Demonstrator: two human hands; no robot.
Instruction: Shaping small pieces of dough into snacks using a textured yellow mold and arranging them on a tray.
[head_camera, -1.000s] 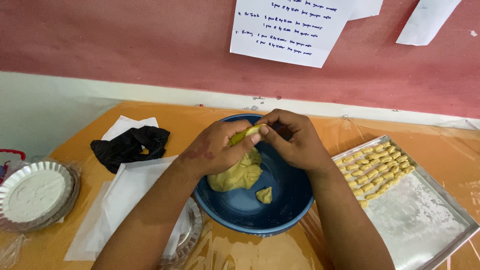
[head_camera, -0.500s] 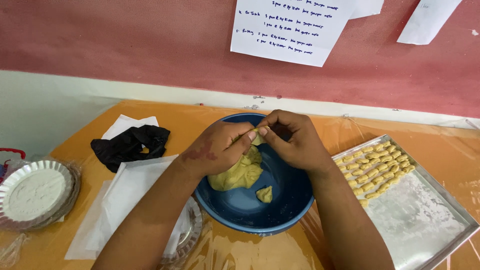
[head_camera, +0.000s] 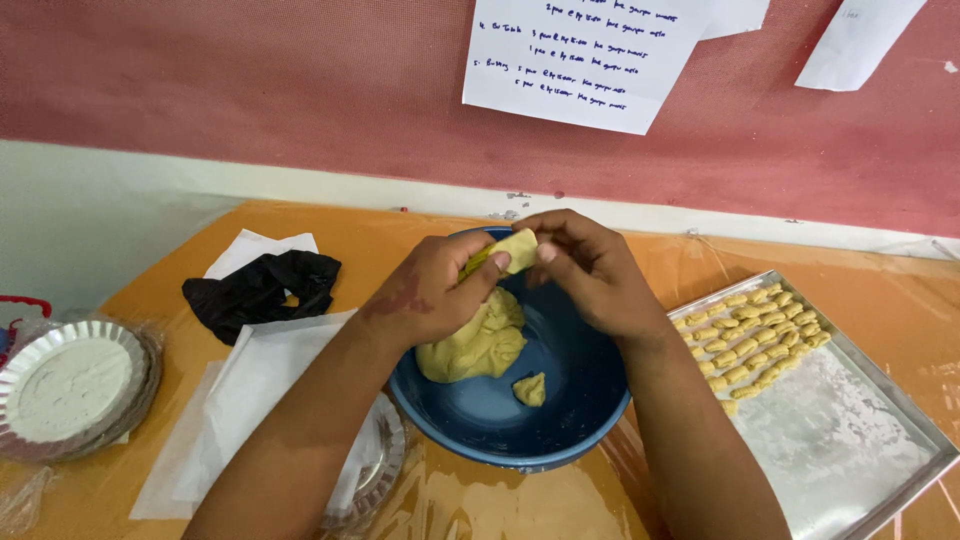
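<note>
Both grips, my left hand (head_camera: 425, 290) and right hand (head_camera: 590, 270), pinch one small dough piece (head_camera: 515, 250) between fingertips, its long axis crosswise, above the blue bowl (head_camera: 580, 400).

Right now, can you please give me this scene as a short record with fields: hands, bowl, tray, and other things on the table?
left hand: left hand pinches a small dough piece over the bowl
right hand: right hand holds the same piece from the other side
bowl: blue bowl holds a dough lump and a small bit
tray: metal tray, right of the bowl, with rows of shaped pieces at its far end
other: black cloth, white paper, foil dish with white powder, all to the left
</note>
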